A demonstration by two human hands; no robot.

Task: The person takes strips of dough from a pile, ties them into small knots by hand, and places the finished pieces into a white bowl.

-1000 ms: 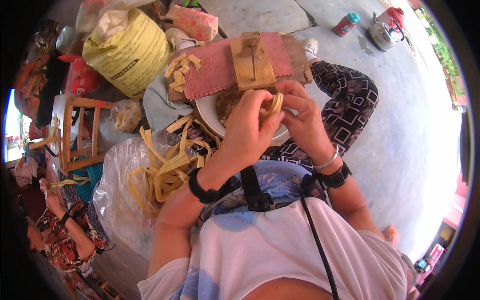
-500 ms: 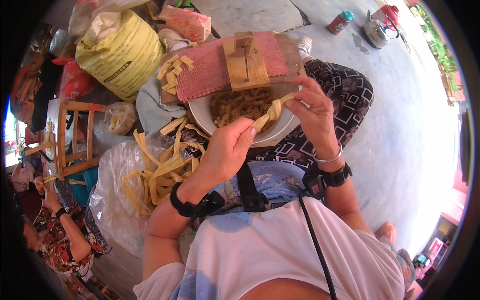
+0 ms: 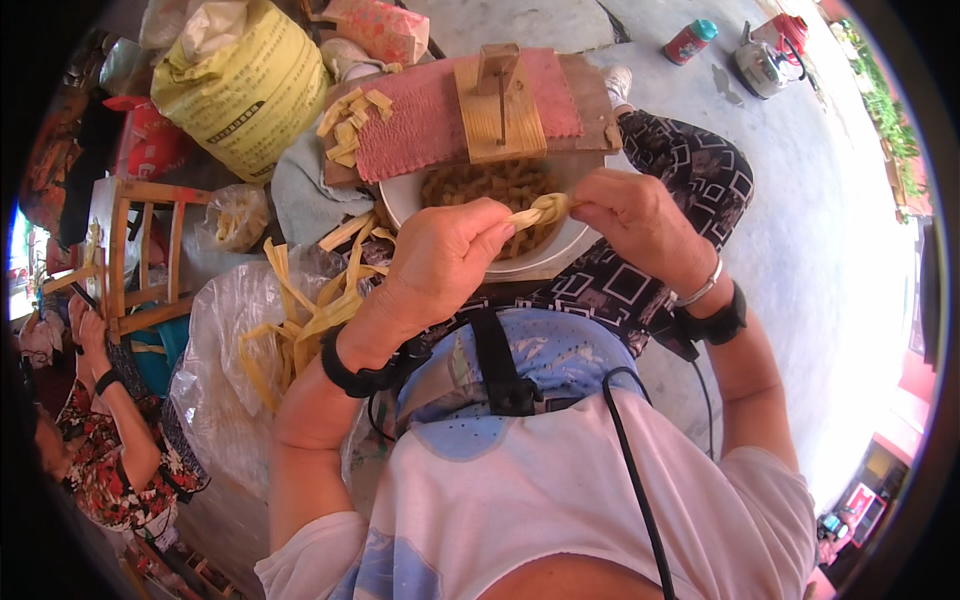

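Over the white basin (image 3: 400,203), a knotted pale yellow strip (image 3: 543,211) is stretched between my hands. My left hand (image 3: 445,248) pinches one end between thumb and forefinger. The other end sits in the closed fingers of my right hand (image 3: 640,220), which hide its tip. Brownish knotted pieces (image 3: 452,187) lie in the basin beneath. Across its far side rests a wooden board with a pink cloth (image 3: 410,145) and a wooden block with a metal rod (image 3: 500,125). Short cut yellow pieces (image 3: 350,118) sit at the board's left end.
Long yellow strips (image 3: 322,310) lie on a clear plastic sheet (image 3: 215,375) to my left. Beyond stand a wooden chair (image 3: 120,260) and a yellow sack (image 3: 240,95). Another person's hand (image 3: 92,335) is at far left. A bottle (image 3: 690,42) and kettle (image 3: 765,65) stand far right.
My right hand has turned and closed further around its end of the strip, its elbow swinging outward. The knot looks tighter and lies more level. My left hand has risen slightly.
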